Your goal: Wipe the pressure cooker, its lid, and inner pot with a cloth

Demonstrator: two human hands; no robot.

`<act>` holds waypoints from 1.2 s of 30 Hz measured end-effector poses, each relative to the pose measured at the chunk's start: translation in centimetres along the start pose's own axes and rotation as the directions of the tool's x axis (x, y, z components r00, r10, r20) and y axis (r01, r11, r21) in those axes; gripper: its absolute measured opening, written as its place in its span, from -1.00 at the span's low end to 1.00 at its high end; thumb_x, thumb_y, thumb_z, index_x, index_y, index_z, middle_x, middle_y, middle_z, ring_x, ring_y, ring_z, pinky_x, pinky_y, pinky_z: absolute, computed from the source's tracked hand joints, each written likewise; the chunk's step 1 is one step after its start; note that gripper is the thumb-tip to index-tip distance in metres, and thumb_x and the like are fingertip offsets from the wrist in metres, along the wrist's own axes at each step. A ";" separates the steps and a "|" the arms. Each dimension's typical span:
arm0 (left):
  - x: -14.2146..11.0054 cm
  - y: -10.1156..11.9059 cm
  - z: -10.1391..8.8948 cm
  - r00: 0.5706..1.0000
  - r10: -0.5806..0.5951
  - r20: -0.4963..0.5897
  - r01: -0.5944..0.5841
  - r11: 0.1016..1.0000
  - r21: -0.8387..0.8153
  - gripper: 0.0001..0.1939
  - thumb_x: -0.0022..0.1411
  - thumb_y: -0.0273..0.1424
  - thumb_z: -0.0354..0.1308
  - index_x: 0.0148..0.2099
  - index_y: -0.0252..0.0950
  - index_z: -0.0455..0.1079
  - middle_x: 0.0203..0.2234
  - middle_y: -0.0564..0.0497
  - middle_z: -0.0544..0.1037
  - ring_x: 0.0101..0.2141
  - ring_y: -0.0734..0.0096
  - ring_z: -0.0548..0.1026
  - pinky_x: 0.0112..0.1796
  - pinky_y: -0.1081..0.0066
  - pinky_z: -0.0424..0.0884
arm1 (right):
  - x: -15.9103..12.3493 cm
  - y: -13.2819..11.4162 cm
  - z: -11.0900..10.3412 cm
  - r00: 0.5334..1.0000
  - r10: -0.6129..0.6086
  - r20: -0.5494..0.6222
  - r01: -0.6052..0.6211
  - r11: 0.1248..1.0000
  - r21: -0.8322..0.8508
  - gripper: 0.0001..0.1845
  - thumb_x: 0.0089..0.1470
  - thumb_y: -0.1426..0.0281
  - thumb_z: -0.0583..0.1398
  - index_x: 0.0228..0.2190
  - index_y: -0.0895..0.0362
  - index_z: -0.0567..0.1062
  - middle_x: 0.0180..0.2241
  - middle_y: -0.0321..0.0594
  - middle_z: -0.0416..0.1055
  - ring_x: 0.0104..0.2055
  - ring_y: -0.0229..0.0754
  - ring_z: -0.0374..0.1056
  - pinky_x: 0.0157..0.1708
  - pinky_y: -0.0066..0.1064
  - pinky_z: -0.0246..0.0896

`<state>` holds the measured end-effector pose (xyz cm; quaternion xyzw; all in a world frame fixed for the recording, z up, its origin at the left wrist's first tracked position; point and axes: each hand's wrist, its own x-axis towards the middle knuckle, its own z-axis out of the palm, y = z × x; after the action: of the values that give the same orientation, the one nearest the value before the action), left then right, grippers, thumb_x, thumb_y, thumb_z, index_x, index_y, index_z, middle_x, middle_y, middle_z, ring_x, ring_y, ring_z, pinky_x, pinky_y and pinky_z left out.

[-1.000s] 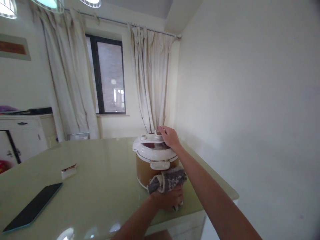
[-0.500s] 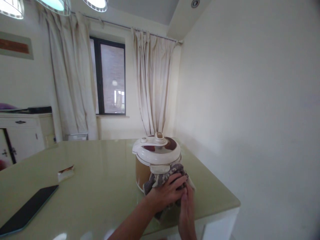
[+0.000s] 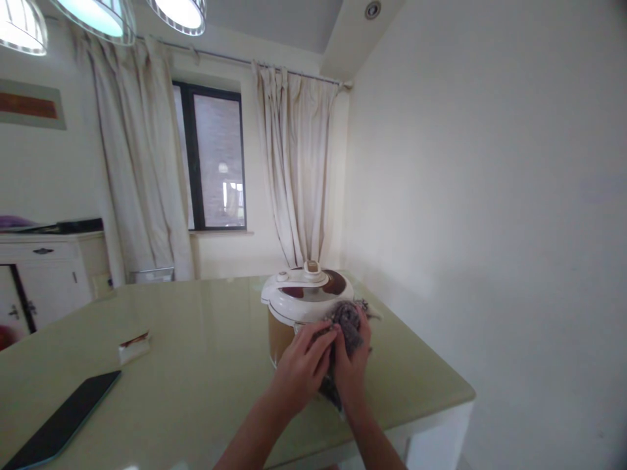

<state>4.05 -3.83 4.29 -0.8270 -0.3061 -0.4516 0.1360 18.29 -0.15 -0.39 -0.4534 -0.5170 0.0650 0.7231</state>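
A grey patterned cloth is bunched up between my two hands, in front of the near right side of an electric pressure cooker. My left hand has its fingers curled over the cloth's left part. On the right, my right hand wraps round the cloth, thumb toward me. A loose end of the cloth hangs below the hands. The cooker has a white lid, shut, and a golden-brown body; its front is mostly hidden by my hands and the cloth. Whether the cloth touches it I cannot tell.
The cooker stands on a pale green glossy table, near its right edge by the white wall. At the left lie a dark flat tablet-like slab and a small white packet. A white cabinet stands behind at the far left.
My hands have risen slightly, and the cloth, spread over the cooker's front before, is now bunched. My right hand has turned from lying edge-on to wrapping round it. The view has tilted slightly up.
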 end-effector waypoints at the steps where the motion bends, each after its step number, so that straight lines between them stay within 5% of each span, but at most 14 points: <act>1: -0.7 -0.5 0.4 0.997 0.014 -0.081 -0.011 0.999 0.036 -0.53 0.36 -0.56 0.10 0.25 -0.15 0.43 0.11 -0.13 0.57 0.12 0.23 0.52 0.13 0.25 0.48 | 1.5 -0.7 -0.1 0.999 -0.052 -0.003 0.052 0.999 -0.015 -0.35 0.34 0.08 0.14 0.33 0.07 0.28 0.39 0.04 0.20 0.44 0.06 0.12 0.39 0.05 0.04; 4: -2.2 -1.9 1.5 0.968 -0.013 -0.251 0.050 0.989 0.142 -0.57 0.36 -0.45 0.19 0.24 -0.14 0.42 0.06 -0.13 0.60 0.06 0.15 0.54 0.08 0.17 0.45 | 6.1 -2.3 -0.4 0.986 -0.162 0.049 0.166 0.981 -0.097 -0.50 0.31 0.09 0.17 0.14 0.10 0.48 0.22 0.03 0.41 0.31 0.07 0.28 0.34 0.04 0.12; 7: -3.2 -3.0 2.9 0.937 -0.076 -0.341 0.133 0.980 0.146 -0.51 0.38 -0.39 0.19 0.31 -0.24 0.32 0.13 -0.21 0.55 0.16 0.06 0.48 0.12 0.10 0.39 | 9.4 -4.8 0.0 0.933 -0.260 0.249 0.320 0.916 -0.243 -0.58 0.25 0.12 0.23 0.02 0.09 0.57 0.04 -0.01 0.55 0.14 0.08 0.41 0.22 -0.01 0.23; 10: -4.1 -3.8 4.9 0.910 -0.074 -0.407 0.145 0.979 0.146 -0.53 0.39 -0.39 0.11 0.31 -0.32 0.27 0.14 -0.29 0.50 0.21 -0.02 0.41 0.13 0.03 0.38 | 10.8 -8.2 1.4 0.720 -0.343 0.603 0.593 0.755 -0.279 -0.60 0.15 0.12 0.32 -0.04 0.02 0.61 -0.07 -0.09 0.59 0.06 0.07 0.44 0.17 -0.10 0.21; 13: -5.1 -4.3 6.5 0.888 -0.092 -0.451 0.207 0.955 0.211 -0.54 0.37 -0.37 0.10 0.27 -0.36 0.28 0.12 -0.36 0.46 0.17 -0.12 0.40 0.07 -0.04 0.39 | 11.4 -11.2 3.8 0.502 -0.314 0.806 0.751 0.620 -0.226 -0.53 0.11 0.02 0.33 -0.04 0.00 0.62 -0.12 -0.13 0.61 -0.04 0.03 0.48 0.08 -0.16 0.24; 16: -5.8 -4.7 7.1 0.898 -0.079 -0.432 0.224 0.928 0.297 -0.62 0.33 -0.38 0.12 0.17 -0.34 0.35 0.04 -0.36 0.48 0.08 -0.14 0.43 0.01 -0.05 0.40 | 11.7 -12.7 6.2 0.372 -0.293 0.881 0.831 0.528 -0.176 -0.53 0.11 -0.01 0.31 -0.07 0.02 0.62 -0.15 -0.11 0.62 -0.07 0.05 0.51 0.00 -0.18 0.27; 19: -6.1 -5.3 7.1 0.908 -0.040 -0.417 0.192 0.924 0.331 -0.74 0.30 -0.42 0.14 0.03 -0.29 0.40 -0.11 -0.26 0.53 -0.05 -0.04 0.46 -0.03 0.01 0.38 | 11.8 -12.9 7.8 0.314 -0.298 0.901 0.854 0.504 -0.131 -0.57 0.10 0.00 0.31 -0.13 0.02 0.63 -0.16 -0.11 0.64 -0.09 0.07 0.53 -0.06 -0.18 0.29; 23: -6.1 -6.1 7.1 0.901 -0.002 -0.433 0.169 0.922 0.347 -0.84 0.28 -0.43 0.14 -0.09 -0.27 0.44 -0.18 -0.22 0.54 -0.08 -0.01 0.46 -0.01 0.02 0.34 | 11.8 -12.2 8.0 0.374 -0.354 0.857 0.774 0.629 -0.078 -0.55 0.10 -0.02 0.33 -0.10 -0.01 0.62 -0.10 -0.16 0.65 -0.06 0.06 0.54 -0.03 -0.17 0.32; 27: -6.2 -7.1 6.9 0.903 0.047 -0.426 0.133 0.914 0.383 -0.84 0.26 -0.39 0.14 -0.12 -0.25 0.45 -0.18 -0.23 0.54 -0.05 -0.05 0.45 -0.02 0.01 0.34 | 11.8 -9.8 6.3 0.564 -0.412 0.716 0.528 0.846 0.071 -0.48 0.09 0.02 0.37 0.01 0.02 0.59 0.01 -0.17 0.63 0.05 -0.02 0.53 0.11 -0.23 0.31; 30: -5.9 -7.3 6.2 0.907 0.101 -0.408 0.075 0.916 0.393 -0.79 0.28 -0.37 0.11 -0.05 -0.26 0.44 -0.14 -0.25 0.53 -0.02 -0.06 0.46 -0.01 0.01 0.34 | 12.1 -7.5 4.3 0.670 -0.401 0.625 0.395 0.905 0.156 -0.47 0.09 0.09 0.38 0.05 0.04 0.58 0.01 -0.15 0.63 0.05 -0.02 0.53 0.16 -0.18 0.31; 36: -4.6 -6.0 5.6 0.910 0.016 -0.414 0.115 0.950 0.290 -0.54 0.32 -0.52 0.05 0.25 -0.30 0.32 0.11 -0.31 0.51 0.21 0.01 0.41 0.12 0.07 0.28 | 15.8 -4.2 1.9 0.784 -0.172 0.596 0.252 0.966 -0.053 -0.64 0.10 0.22 0.34 -0.05 0.00 0.63 -0.09 -0.23 0.65 -0.06 -0.06 0.54 0.05 -0.19 0.41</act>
<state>2.15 1.84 -2.98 -0.6737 -0.3583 -0.5655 0.3130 22.36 7.41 13.63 -0.3959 -0.7657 0.0861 0.4996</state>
